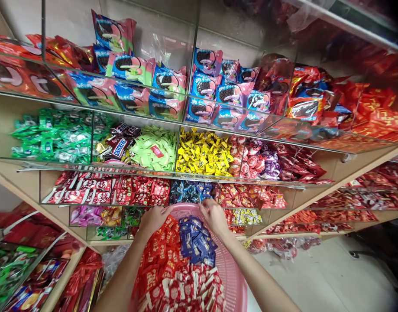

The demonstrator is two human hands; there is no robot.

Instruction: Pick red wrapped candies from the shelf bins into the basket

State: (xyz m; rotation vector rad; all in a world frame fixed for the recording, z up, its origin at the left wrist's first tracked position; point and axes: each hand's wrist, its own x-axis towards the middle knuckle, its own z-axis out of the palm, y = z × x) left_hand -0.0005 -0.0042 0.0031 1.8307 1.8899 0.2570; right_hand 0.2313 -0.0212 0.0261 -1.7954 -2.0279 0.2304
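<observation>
A pink plastic basket [235,277] is below me, its far rim up against the front of the candy shelves. My left hand [155,223] is closed on the far-left rim, thumb toward the inside and the other fingers mostly hidden. Opposite it, my right hand [215,219] closes on the far-right rim with curled fingers. Inside the basket lie red candy packets [161,247] on the left, dark blue wrapped candies [197,240] at the upper right, and red-and-white wrapped sticks [186,288] nearest me. Just beyond the rim, dark blue candies [190,191] fill a shelf compartment.
Clear-fronted shelves hold blue-and-pink cookie packs [202,84], green candies [52,136], yellow candies [203,151] and red packets [142,190]. A wooden shelf edge [283,216] slants along the right. Pale floor tiles [302,277] show at lower right, and another candy rack [13,268] stands at lower left.
</observation>
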